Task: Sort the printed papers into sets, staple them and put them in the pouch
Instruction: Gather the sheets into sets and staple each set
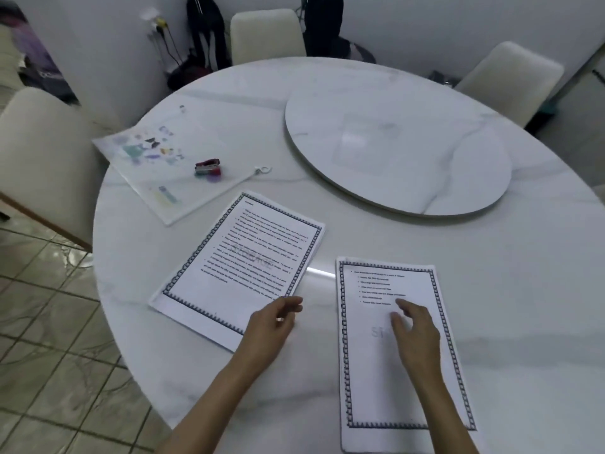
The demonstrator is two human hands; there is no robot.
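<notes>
Two stacks of printed papers lie on the round white worktop [491, 290]. The left stack [242, 257] sits at an angle, and the right stack [386, 371] lies nearly straight in front of the person. The left hand [271, 326] is at the near right corner of the left stack with its fingers loosely curved; I cannot tell whether it pinches a sheet or only touches the edge. The right hand [415, 332] is over the top page of the right stack, fingers relaxed and slightly spread, gripping nothing. Farther left lies the clear pouch [147, 191] (flat, with small coloured prints on it), and a red stapler [208, 168] rests on it. A round turntable [393, 142] sits mid-worktop, and pale chairs [42, 152] stand around.
</notes>
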